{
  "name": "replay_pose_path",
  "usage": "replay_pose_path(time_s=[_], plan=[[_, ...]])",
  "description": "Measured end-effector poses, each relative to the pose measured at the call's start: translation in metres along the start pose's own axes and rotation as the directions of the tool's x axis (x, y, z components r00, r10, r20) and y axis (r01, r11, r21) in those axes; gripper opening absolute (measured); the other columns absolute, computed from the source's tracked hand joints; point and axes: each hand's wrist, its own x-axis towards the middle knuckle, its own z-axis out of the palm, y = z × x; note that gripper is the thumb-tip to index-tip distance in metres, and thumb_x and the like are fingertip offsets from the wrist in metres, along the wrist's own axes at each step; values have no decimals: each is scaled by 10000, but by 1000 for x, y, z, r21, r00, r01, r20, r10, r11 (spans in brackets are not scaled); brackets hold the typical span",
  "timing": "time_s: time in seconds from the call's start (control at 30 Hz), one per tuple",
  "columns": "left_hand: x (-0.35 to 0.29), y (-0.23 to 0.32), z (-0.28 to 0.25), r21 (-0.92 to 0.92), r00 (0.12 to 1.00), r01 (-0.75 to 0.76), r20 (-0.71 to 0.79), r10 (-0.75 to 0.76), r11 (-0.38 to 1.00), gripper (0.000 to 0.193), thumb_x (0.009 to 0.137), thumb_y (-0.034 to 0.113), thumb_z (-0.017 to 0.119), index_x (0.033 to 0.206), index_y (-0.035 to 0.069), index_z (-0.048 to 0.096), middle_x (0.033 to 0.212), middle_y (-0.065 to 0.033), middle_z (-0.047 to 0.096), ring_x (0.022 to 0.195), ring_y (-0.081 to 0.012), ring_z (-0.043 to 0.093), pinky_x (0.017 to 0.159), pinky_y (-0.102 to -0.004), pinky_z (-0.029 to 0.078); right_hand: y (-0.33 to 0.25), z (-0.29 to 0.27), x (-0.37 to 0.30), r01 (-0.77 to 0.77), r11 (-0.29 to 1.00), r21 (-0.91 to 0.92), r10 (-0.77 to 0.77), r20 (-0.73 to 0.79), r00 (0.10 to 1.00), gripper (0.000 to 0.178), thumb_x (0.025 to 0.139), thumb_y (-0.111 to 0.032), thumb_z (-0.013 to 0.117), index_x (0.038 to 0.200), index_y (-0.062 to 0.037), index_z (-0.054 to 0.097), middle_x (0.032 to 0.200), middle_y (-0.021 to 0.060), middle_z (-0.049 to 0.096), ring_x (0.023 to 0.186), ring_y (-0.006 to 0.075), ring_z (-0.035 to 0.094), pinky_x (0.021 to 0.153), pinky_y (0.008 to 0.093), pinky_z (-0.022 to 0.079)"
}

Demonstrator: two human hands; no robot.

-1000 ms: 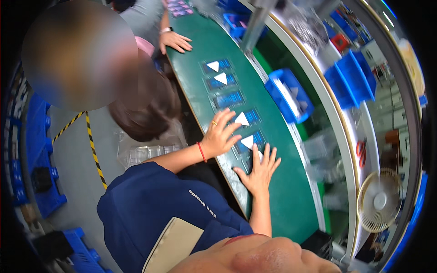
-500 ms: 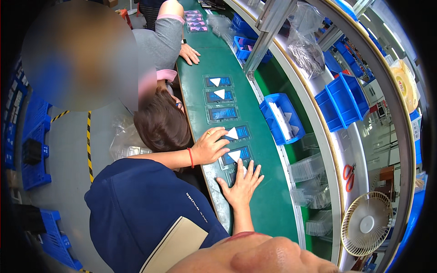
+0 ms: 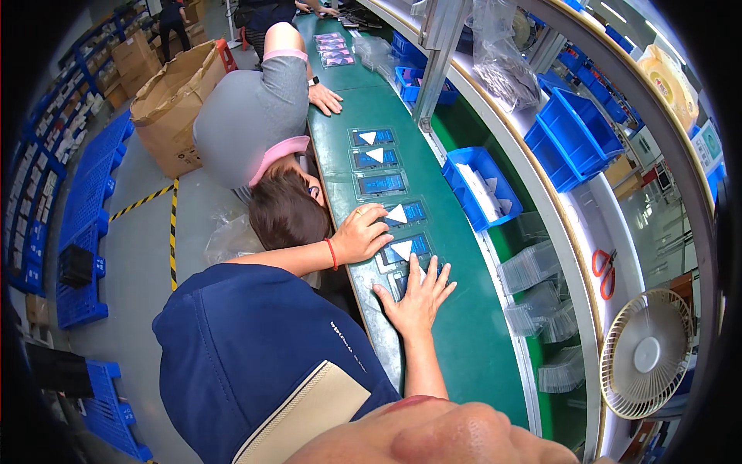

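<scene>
Looks bright under long white ceiling lamps [image 3: 613, 13]; glints palely off smooth green tabletop [image 3: 479, 356]; bends and blackens toward edges.

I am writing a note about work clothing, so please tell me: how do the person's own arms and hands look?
The left hand is ungloved, with a red bracelet and apparently a thin ring. A navy-blue sleeve leaves the left forearm bare. The right hand is ungloved, without visible jewellery.
</scene>
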Motion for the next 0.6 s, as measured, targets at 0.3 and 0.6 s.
replay_pose_path(time_s=[0.3,0.6], plan=[[-1,-6,-3,-65,989,-84,-127,75,994,132,743,107,697,714,20,602,915,-125,577,924,-302,575,806,-400,461,-5,0,-1,-2,1000,-7,2,-30,1000,940,659,-644,684,1395,-137,395,1456,255,240,1375,471,99,1065,654,27],[0,-3,-3,-44,990,-97,-108,92,994,122,741,91,686,699,21,596,893,-125,576,915,-300,579,845,-396,450,-2,0,-3,-9,1000,-18,8,-41,999,935,672,-642,674,1405,-140,380,1467,254,218,1381,466,83,1067,653,24]])
